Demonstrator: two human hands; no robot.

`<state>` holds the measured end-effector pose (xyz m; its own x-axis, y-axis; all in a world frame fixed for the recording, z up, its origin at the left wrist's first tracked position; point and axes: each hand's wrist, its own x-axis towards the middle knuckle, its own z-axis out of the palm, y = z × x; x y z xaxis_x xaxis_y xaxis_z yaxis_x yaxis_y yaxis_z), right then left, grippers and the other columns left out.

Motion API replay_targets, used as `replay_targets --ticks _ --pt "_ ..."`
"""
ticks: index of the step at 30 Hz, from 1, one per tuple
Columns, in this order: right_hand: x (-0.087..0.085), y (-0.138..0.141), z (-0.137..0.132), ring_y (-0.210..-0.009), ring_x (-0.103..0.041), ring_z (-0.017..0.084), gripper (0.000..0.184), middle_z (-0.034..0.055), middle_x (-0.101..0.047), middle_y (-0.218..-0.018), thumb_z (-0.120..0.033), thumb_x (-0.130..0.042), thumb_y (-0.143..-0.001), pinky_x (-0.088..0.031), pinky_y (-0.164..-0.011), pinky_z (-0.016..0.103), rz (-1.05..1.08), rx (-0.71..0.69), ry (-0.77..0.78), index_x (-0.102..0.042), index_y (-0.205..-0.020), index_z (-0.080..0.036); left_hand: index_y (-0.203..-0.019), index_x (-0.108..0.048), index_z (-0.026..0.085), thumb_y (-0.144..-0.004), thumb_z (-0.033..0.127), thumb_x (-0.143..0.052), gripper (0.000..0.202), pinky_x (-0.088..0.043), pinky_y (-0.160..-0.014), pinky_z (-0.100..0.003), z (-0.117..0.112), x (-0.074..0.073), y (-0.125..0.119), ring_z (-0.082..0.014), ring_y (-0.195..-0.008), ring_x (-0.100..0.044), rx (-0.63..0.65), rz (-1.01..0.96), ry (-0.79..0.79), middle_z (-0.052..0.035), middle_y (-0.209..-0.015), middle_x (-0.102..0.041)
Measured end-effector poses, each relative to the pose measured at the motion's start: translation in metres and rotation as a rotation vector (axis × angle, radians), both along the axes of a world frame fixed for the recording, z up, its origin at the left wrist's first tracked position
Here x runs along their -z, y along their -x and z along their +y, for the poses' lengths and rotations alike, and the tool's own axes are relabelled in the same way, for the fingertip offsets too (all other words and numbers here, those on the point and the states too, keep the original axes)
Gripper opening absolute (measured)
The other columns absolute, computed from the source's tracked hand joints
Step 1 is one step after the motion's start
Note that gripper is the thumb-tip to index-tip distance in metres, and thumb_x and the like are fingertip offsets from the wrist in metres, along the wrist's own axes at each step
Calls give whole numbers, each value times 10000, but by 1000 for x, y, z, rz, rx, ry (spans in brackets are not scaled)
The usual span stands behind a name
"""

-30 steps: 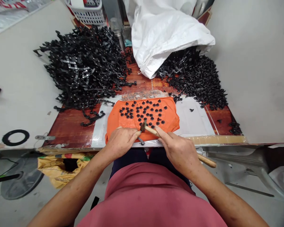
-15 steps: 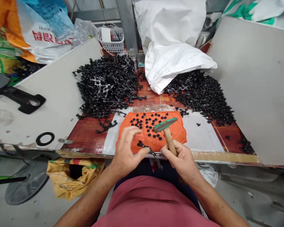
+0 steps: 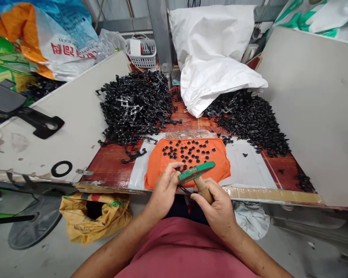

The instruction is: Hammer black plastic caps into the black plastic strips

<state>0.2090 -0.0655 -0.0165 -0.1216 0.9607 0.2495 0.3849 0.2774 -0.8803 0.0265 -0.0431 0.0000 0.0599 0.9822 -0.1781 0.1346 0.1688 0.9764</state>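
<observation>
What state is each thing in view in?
Hammer, held in the right grip
Left grip, fingers curled beside a dark strip; hold partly hidden
Orange cloth, spread out
Black studs, scattered over the cloth
White sack, slumped over the right heap
Left heap, loosely piled
Yellow bag, open
Black ring, lying flat
Basket, upright

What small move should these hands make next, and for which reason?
Probably the right hand should tilt the hammer clear of the left hand: its green head appears very near that hand, and a slim black piece shows just below it, between the hands.
</observation>
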Motion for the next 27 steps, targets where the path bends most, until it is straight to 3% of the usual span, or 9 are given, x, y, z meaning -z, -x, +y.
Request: replay_targets --ticks 3,5,8,11,15,27 --pt "-7 -25 -1 -675 -625 152 135 -8 -675 -766 -325 -588 -982 -497 -633 249 -119 14 9 -661 -926 -226 -1156 -542 233 -978 482 -495 309 -396 -550 -207 24 4 23 -108 -610 -466 27 160 -2 55 -713 -464" --pt "-5 -46 -7 -670 -676 156 194 -5 -733 -813 -337 -568 -1000 -525 -620 242 -231 30 21 -683 -1112 -228 -1086 -527 227 -969 454 -486 259 -363 -530 -193 38 8 32 -92 -566 -436 85 202 26 72 -683 -426" --pt "9 -69 -20 -836 -780 200 326 46 -811 -1046 -308 -523 -1022 -599 -695 273 -407 52 -20 -659 -1309 -235 -997 -508 221 -951 445 -482 231 -324 -510 -178 49 13 33 -74 -522 -412 201 222 42 84 -664 -409" --pt "26 -73 -31 -1038 -774 240 424 78 -765 -1252 -249 -508 -1017 -638 -833 340 -503 32 -41 -618 -1427 -253 -938 -470 222 -946 461 -462 240 -308 -495 -170 54 16 28 -66 -501 -397 251 215 56 92 -648 -381" --pt "36 -66 -34 -1082 -760 251 474 82 -736 -1299 -212 -508 -1014 -647 -872 381 -523 34 -26 -589 -1476 -279 -915 -447 231 -945 473 -443 244 -314 -481 -172 58 16 23 -68 -476 -381 247 205 59 103 -618 -346" --pt "38 -67 -31 -1043 -773 238 456 74 -742 -1294 -217 -512 -1022 -646 -840 366 -546 -28 53 -593 -1468 -268 -883 -455 230 -930 377 -446 155 -336 -474 -182 61 18 16 -72 -437 -358 240 346 48 112 -570 -405"
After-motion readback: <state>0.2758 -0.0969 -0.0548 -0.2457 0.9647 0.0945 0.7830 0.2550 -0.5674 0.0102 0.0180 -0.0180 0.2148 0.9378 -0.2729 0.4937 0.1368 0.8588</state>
